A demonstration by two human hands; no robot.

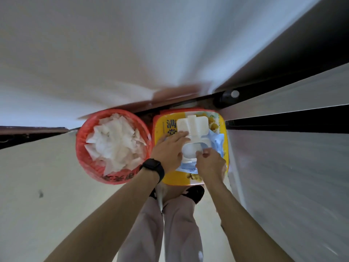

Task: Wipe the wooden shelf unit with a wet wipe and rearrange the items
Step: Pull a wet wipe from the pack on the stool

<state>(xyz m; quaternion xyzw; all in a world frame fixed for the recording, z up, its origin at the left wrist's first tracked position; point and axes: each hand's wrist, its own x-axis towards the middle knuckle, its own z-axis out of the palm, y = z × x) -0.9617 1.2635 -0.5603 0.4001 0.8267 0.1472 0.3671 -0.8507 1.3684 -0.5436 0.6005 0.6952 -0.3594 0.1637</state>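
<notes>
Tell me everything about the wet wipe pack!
The wet wipe pack is a soft blue wrapper with a hard white flip lid, swung open beside an oval opening. It lies flat on a yellow box. The left hand presses on it with straight fingers; the right hand pinches at the opening.

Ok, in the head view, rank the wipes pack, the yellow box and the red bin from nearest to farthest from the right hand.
1. wipes pack: right under the right hand, which pinches at its opening.
2. yellow box: directly beneath the pack.
3. red bin: off to the left, beside the box.
</notes>
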